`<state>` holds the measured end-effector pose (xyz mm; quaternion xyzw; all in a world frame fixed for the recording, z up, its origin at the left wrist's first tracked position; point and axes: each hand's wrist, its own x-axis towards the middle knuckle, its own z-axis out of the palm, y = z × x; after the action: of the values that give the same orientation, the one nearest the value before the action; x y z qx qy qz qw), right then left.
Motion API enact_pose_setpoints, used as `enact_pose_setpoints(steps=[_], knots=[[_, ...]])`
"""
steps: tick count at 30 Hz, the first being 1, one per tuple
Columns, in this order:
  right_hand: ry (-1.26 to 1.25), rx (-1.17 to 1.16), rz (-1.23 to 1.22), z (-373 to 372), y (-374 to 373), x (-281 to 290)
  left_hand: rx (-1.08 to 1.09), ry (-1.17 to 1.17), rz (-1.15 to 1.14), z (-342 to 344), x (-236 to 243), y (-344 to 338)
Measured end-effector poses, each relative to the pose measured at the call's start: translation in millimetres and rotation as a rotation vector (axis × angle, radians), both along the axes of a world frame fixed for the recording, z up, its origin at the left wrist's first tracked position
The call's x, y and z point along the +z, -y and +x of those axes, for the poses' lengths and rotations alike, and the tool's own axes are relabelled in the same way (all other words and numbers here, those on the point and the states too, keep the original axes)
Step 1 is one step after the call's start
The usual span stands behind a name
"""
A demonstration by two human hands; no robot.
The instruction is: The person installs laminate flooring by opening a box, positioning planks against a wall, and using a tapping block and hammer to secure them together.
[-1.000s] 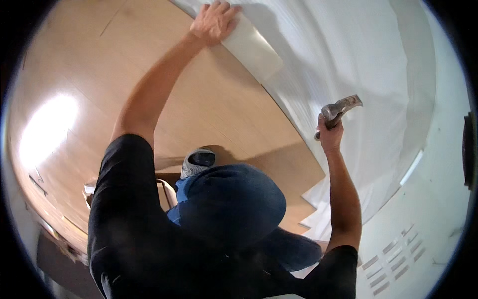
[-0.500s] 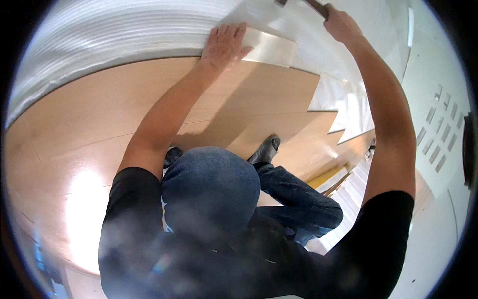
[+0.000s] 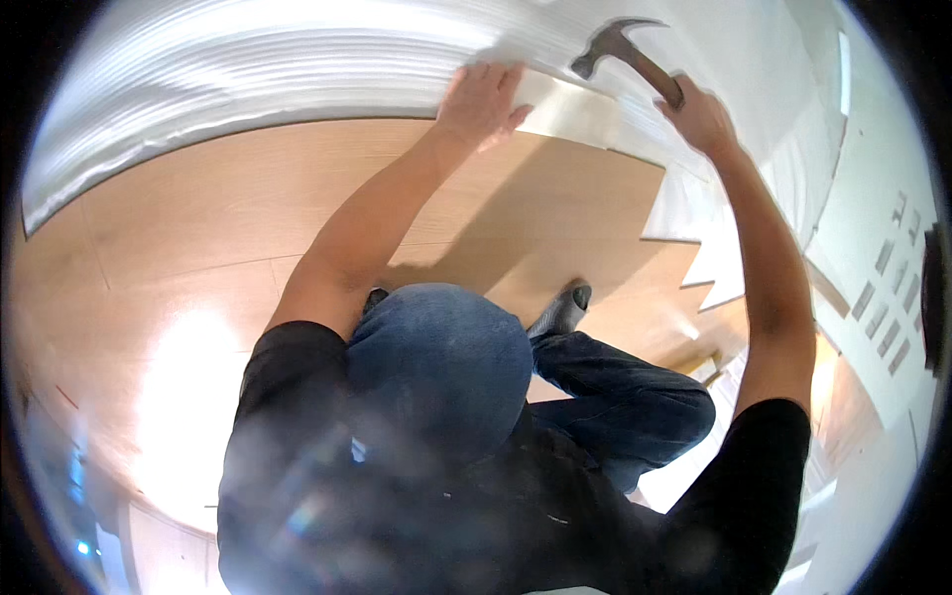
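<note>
Now left hand [image 3: 483, 102] pressed flat on pale rectangular board piece [image 3: 565, 111]; right hand [image 3: 699, 117] grips steel claw hammer [image 3: 623, 52] just right, above it.

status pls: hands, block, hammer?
Left hand flat on pale block at wood floor edge. Right hand grips hammer, raised. White underlay beyond; nothing between.

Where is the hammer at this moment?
In the head view the hammer is near the top, right of centre, held up in the right hand above the pale block that the left hand presses.
</note>
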<state>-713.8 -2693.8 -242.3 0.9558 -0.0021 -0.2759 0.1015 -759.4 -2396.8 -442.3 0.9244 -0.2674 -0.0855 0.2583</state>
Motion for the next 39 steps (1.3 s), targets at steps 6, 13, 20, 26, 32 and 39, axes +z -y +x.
enact_pose_setpoints(steps=[6,13,20,26,32,39], knots=[[0.029,-0.308,0.35,-45.6,11.2,-30.3,-0.293,0.129,-0.348,-55.7,-8.9,-113.1],[0.073,0.39,0.947,-37.7,-22.7,-75.7,0.816,-0.346,-0.093,-280.7,66.7,-316.7],[0.116,0.5,0.626,-59.5,-5.7,-150.6,1.622,0.001,0.156,-504.1,270.9,-369.0],[0.206,0.361,0.538,-72.6,-25.2,-115.5,1.588,0.164,0.018,-434.6,393.0,-289.7],[0.299,0.027,0.684,-182.5,74.3,-172.8,1.277,0.354,-0.257,-321.5,440.0,-254.8],[0.284,-0.438,0.459,-395.7,155.9,-139.0,0.905,0.322,-0.148,-184.4,407.1,-169.3]])
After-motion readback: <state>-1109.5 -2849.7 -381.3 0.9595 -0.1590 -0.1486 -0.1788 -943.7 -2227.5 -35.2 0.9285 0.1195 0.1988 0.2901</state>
